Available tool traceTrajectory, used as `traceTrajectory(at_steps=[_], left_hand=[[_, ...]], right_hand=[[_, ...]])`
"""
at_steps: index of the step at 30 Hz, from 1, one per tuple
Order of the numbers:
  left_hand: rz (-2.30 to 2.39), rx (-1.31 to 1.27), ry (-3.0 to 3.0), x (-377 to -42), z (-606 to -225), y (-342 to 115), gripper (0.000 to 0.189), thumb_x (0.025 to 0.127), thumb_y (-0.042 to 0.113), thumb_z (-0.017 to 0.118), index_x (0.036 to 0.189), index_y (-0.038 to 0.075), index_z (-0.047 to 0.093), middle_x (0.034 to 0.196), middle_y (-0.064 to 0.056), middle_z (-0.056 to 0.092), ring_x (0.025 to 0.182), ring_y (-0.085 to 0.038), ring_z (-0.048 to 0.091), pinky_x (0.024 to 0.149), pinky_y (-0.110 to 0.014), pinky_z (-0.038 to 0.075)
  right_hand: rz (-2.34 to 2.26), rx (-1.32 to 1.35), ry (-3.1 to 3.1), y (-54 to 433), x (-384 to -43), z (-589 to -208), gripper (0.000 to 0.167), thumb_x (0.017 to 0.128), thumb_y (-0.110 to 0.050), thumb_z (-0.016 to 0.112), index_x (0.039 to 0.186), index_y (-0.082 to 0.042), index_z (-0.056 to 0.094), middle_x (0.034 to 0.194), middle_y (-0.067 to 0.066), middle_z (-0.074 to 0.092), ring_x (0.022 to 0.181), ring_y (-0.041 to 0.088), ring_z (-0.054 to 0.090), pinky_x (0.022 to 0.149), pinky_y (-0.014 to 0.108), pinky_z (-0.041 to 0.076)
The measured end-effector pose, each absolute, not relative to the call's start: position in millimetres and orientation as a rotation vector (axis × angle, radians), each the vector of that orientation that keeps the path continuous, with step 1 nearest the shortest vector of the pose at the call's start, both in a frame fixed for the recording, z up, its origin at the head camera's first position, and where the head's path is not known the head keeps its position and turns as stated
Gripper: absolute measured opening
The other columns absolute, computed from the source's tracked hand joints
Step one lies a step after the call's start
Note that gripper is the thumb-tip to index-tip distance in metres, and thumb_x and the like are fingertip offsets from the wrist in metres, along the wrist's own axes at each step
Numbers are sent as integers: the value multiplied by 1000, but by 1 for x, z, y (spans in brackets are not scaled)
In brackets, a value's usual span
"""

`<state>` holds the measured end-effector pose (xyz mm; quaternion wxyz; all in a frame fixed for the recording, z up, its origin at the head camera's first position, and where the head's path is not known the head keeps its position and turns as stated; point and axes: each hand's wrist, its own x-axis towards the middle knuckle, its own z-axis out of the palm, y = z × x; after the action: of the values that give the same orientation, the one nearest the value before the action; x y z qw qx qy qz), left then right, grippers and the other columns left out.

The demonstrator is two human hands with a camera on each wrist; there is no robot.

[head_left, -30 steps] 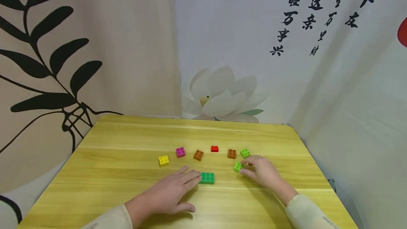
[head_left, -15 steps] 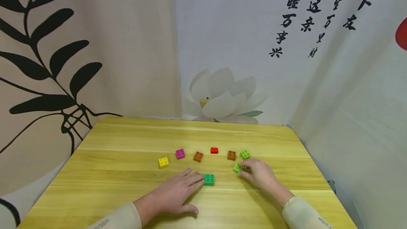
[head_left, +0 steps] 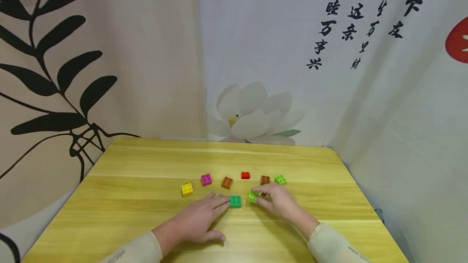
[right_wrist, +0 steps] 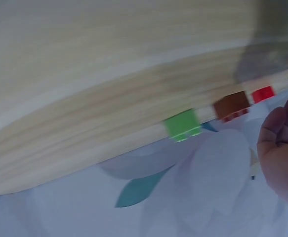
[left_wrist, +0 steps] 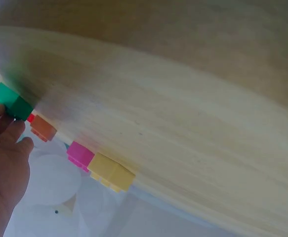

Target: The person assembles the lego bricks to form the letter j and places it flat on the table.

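Observation:
My left hand [head_left: 197, 220] lies low over the table with its fingers extended, and the fingertips touch the left end of a green toy brick [head_left: 235, 201]. The left wrist view shows those fingers against the same green brick [left_wrist: 13, 102]. Just right of it, my right hand [head_left: 280, 201] pinches a lime-green brick [head_left: 252, 195] between thumb and fingers, a small gap from the green one. In the right wrist view, the right hand [right_wrist: 282, 150] is at the right edge, and what it pinches is mostly hidden.
Behind the hands, a yellow brick [head_left: 187, 190], a magenta brick [head_left: 206, 180], a brown brick [head_left: 227, 182], a red brick [head_left: 245, 175], another brown brick [head_left: 265, 180] and a second lime-green brick [head_left: 280, 179] form a loose arc on the wooden table [head_left: 146, 161]. A printed curtain [head_left: 164, 72] hangs beyond.
My right hand has slid left with the lime-green brick, from beside the other lime-green one to close by the green brick. The left hand stays at the green brick, with only slight shifts.

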<state>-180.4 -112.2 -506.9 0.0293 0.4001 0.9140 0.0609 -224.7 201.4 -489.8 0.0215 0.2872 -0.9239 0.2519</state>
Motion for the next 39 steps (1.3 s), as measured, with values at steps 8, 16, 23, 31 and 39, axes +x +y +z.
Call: traceTrajectory(at_steps=[8, 16, 23, 31, 39], left_hand=[[174, 1244, 2821, -181, -505, -111, 100, 95, 81, 52, 163, 8, 42, 173, -8, 39, 159, -33, 40, 129, -50, 34], [201, 1259, 2824, -180, -503, -112, 100, 95, 80, 53, 163, 7, 42, 172, -9, 40, 158, -34, 42, 128, -51, 36], [213, 1240, 2814, -179, -503, -111, 100, 95, 79, 54, 164, 7, 41, 172, -10, 40, 158, -33, 41, 127, -51, 37], [229, 1213, 2800, -181, -504, -111, 101, 94, 79, 56, 164, 9, 40, 173, -9, 38, 159, -33, 40, 128, -50, 36], [243, 1215, 2803, -182, -506, -110, 100, 95, 79, 55, 164, 8, 41, 173, -9, 39, 159, -33, 41, 127, -51, 37]], right_hand=[[821, 1080, -2788, 179, -227, -493, 29, 100, -19, 77, 128, -15, 78, 123, 2, 81, 103, 19, 76, 92, 36, 62], [751, 1109, -2791, 174, -228, -494, 28, 99, -16, 78, 127, -17, 78, 125, 0, 80, 107, 18, 76, 93, 34, 63], [835, 1069, -2855, 169, -229, -492, 23, 102, -23, 75, 124, -19, 79, 120, -4, 79, 101, 9, 72, 88, 27, 61], [1201, 853, -2904, 162, -232, -498, 14, 101, -24, 76, 113, -18, 81, 108, -4, 80, 90, 4, 69, 79, 21, 58], [1517, 697, -2963, 162, -234, -498, 32, 100, -27, 77, 128, -11, 76, 118, 5, 79, 96, 11, 70, 81, 23, 59]])
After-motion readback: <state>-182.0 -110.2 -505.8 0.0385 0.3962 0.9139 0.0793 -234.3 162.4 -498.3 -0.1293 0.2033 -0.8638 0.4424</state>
